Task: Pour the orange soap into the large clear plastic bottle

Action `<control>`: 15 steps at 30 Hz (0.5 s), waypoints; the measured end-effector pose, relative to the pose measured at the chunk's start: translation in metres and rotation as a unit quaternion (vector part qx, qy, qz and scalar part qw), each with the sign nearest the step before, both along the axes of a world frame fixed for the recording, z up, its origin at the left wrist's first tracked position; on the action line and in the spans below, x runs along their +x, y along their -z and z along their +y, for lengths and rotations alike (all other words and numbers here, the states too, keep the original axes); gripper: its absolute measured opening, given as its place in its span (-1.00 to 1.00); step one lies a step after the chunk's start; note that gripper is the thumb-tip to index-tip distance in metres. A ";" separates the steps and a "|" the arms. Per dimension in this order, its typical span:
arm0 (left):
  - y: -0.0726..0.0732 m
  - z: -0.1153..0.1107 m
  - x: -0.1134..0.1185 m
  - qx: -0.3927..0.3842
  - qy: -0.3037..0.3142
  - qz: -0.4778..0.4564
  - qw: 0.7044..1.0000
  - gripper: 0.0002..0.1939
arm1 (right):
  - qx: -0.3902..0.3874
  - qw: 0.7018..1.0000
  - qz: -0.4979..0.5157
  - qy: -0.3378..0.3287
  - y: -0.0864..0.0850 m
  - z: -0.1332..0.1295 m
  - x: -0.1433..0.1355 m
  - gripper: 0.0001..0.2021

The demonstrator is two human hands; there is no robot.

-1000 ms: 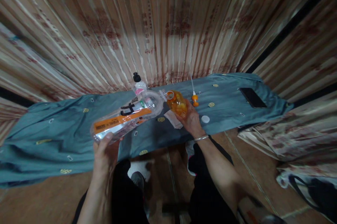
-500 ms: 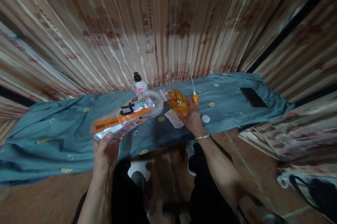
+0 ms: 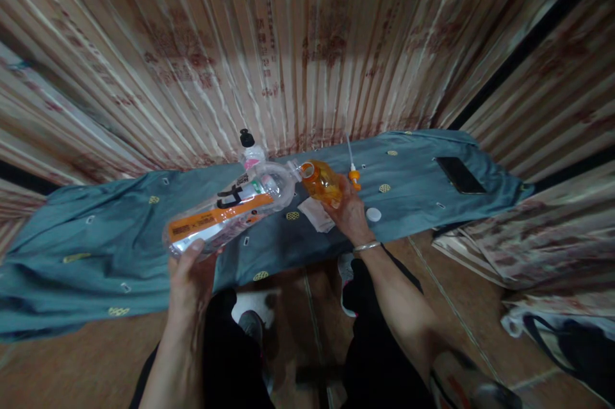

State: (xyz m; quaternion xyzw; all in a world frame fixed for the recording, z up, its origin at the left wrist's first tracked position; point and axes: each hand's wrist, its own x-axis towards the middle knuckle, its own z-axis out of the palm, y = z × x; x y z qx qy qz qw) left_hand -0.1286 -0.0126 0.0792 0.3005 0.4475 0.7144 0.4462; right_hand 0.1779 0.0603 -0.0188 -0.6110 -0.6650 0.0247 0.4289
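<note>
My left hand (image 3: 192,271) is closed round the base of a large clear plastic bottle (image 3: 225,213) with an orange and white label. The bottle lies tilted, its open neck pointing right. Wrapped in my right hand (image 3: 350,210) is a small orange see-through bottle (image 3: 321,182), its mouth turned left against or just beside the clear bottle's neck; whether they touch I cannot tell. Beyond my right hand lies an orange pump head (image 3: 354,177) with a thin tube. A white cap (image 3: 373,215) rests right of that hand, and a folded pale cloth or tissue (image 3: 316,215) lies beneath the orange bottle.
A teal patterned cloth (image 3: 120,229) covers the long narrow surface. Behind the clear bottle stands a small bottle with a black cap (image 3: 246,138). A dark phone (image 3: 460,175) lies at the right. Pleated curtains (image 3: 307,56) hang behind, and a dark bag (image 3: 576,345) is at lower right.
The whole view has shifted slightly. Both hands keep their hold on the two bottles, with the mouths still together; nothing else has visibly moved.
</note>
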 end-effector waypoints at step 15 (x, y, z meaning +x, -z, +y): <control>-0.001 0.002 0.000 0.001 -0.002 -0.001 1.000 -0.49 | 0.005 1.000 -0.016 0.004 0.008 0.002 0.002 -0.22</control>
